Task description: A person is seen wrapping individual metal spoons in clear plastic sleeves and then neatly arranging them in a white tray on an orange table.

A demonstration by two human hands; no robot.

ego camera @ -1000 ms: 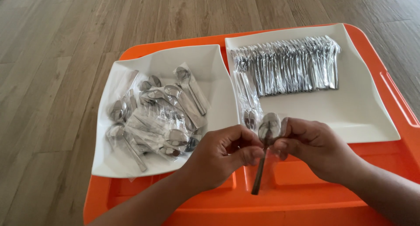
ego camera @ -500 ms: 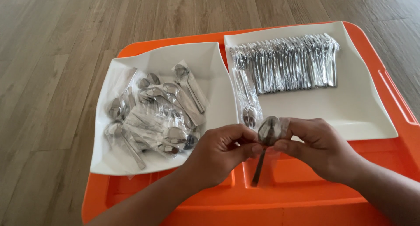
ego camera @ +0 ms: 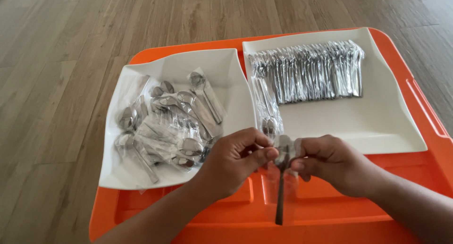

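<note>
Likely a home or eatery: wood-plank floor (ego camera: 71, 46), orange tray (ego camera: 330, 211) (wrapped spoons (ego camera: 311, 71) sorted).

Metal spoon (ego camera: 281, 178) in a clear plastic sleeve, held upright-ish with bowl up and handle hanging down over the orange tray. Bowl sits between the fingertips of the left hand (ego camera: 231, 161) and right hand (ego camera: 332, 161), both pinching at the sleeve's top. Handle looks dark and slim; lower sleeve hangs loose around it.
</note>
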